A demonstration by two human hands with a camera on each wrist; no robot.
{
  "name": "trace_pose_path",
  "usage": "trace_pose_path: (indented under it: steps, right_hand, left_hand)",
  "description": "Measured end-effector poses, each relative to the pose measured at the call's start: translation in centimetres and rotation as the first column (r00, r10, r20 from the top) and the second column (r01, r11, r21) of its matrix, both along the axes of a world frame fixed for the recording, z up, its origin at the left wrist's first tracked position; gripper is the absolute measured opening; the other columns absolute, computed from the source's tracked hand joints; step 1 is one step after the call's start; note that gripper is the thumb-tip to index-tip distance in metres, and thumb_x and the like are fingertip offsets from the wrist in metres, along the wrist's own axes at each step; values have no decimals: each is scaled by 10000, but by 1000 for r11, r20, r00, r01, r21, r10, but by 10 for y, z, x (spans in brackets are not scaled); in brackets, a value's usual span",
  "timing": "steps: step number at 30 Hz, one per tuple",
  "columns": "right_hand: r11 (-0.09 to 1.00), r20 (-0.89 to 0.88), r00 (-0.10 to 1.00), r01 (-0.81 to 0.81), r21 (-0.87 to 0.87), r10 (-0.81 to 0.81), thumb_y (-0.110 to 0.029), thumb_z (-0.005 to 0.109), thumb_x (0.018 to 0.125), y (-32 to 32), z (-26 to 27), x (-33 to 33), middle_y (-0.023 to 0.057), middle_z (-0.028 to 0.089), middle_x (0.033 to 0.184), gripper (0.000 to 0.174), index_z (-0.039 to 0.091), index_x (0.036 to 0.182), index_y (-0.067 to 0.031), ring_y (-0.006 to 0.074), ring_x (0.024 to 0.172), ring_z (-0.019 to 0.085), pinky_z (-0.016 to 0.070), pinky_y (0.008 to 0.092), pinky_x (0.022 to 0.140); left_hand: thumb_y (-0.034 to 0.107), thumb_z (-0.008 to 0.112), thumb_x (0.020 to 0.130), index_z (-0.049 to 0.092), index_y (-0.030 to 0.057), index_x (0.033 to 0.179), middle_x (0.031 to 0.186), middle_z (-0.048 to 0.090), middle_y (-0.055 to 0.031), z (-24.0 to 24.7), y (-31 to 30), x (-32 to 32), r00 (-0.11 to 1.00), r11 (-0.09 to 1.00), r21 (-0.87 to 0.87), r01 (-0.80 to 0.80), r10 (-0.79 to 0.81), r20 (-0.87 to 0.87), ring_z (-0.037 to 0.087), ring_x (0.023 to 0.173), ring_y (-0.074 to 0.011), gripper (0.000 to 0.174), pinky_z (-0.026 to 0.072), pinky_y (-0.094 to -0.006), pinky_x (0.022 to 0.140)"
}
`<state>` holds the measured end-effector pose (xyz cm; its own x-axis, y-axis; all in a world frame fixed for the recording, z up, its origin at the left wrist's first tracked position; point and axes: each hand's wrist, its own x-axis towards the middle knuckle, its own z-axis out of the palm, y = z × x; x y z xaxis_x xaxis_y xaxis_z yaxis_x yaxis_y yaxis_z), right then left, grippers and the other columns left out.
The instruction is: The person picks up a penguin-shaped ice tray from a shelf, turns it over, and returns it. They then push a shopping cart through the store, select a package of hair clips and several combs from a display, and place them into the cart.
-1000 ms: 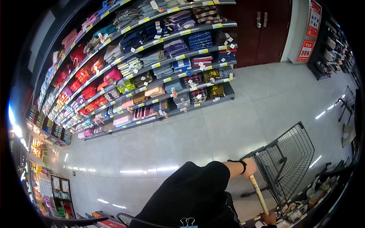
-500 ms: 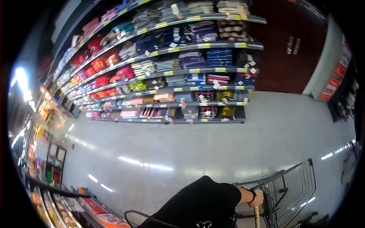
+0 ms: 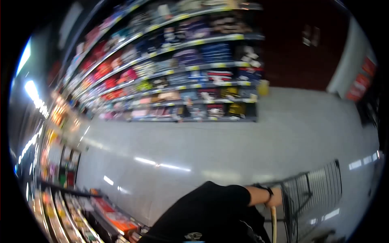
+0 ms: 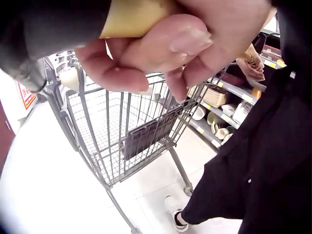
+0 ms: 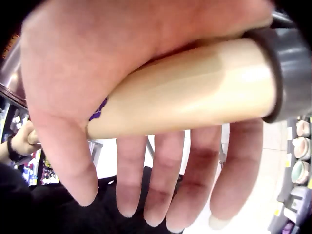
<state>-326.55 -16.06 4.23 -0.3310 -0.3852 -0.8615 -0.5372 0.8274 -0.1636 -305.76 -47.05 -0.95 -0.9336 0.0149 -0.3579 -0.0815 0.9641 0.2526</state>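
A wire shopping cart (image 3: 316, 190) stands at the lower right of the head view. My left hand (image 3: 276, 197) grips its pale bar handle (image 3: 274, 224). Up close in the left wrist view, the left fingers (image 4: 195, 73) are curled at the handle, above the cart's wire basket (image 4: 107, 117). In the right wrist view my right hand (image 5: 97, 53) rests its palm on the handle (image 5: 195, 87), close to a dark end collar (image 5: 287, 73). The right fingers extend fairly straight beyond the bar, and the thumb points down beside it. Below the head view's frame, the right hand is hidden.
Shelves of folded textiles (image 3: 182, 73) stand across the aisle, beside dark red doors (image 3: 300, 48). Pale tiled floor (image 3: 170, 141) lies between. Another shelf (image 3: 60, 214) is at lower left. Shelves of containers (image 4: 219, 107) show past the cart.
The head view has shifted and is blurred now. The cart and left hand appear lower in it, the hand still on the handle. The right hand, visible a second ago, has left the head view.
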Motion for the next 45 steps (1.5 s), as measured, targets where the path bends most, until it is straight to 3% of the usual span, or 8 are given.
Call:
trace_pose_path:
  steps: [1,4,5,8,10,18,31,45]
  right_hand:
    - [1000,29,1000,12,-2,-12,-413,662,883,12,-2,-12,251,694,989,461,672,1129,-23,414,973,670,515,477,826]
    - [998,92,996,16,-68,-9,-417,663,880,33,-1,-34,246,707,945,449,714,1075,-17,412,937,685,520,472,800]
    - [991,74,996,61,-120,-53,-431,666,862,20,27,-31,235,708,937,425,729,1085,-74,391,921,693,525,471,802]
    - [968,-94,994,-80,-240,58,-465,630,849,39,-16,-63,188,715,939,420,712,1018,-89,390,914,682,535,498,815]
    - [964,-134,991,-49,-262,14,-440,638,836,28,-10,-84,182,710,916,385,699,999,-97,391,900,678,536,503,797]
    - [849,-354,909,1,-528,-221,-418,684,801,-4,-5,-153,107,662,719,301,652,798,-119,344,707,666,528,484,637]
    - [824,-519,751,58,-563,-408,-459,668,811,-45,-15,-377,96,655,662,308,667,768,-154,342,624,652,520,481,572]
    - [872,-499,729,291,-393,-468,-442,653,786,-53,6,-677,106,692,780,284,691,808,-161,350,764,675,541,490,665]
  left_hand:
    - [325,736,759,763,142,827,818,732,-68,4,-4,-7,994,990,101,-103,98,47,706,804,-296,196,554,-427,685]
    - [346,694,781,755,133,816,816,734,-91,30,-20,-39,984,987,107,-123,106,146,721,793,-287,224,565,-422,687]
    - [348,651,797,756,139,816,823,736,-103,53,-30,-50,986,994,90,-56,40,164,724,801,-289,234,563,-422,668]
    - [320,626,790,757,151,883,872,738,-125,34,-51,-99,961,998,39,42,-51,271,723,826,-299,233,561,-455,692]
    - [366,639,783,734,150,869,803,721,-120,39,-63,-131,989,1000,26,16,-20,144,707,779,-343,251,549,-475,681]
    - [347,627,791,729,179,860,790,723,-77,41,-114,-267,964,979,-115,169,-140,225,701,767,-309,208,535,-456,670]
    - [360,632,772,723,156,896,803,728,-96,52,-164,-589,929,923,-139,359,-340,143,712,776,-313,256,552,-452,676]
    - [382,563,833,729,164,952,881,739,-102,56,-162,-921,876,870,-115,479,-468,115,713,835,-319,299,561,-462,713]
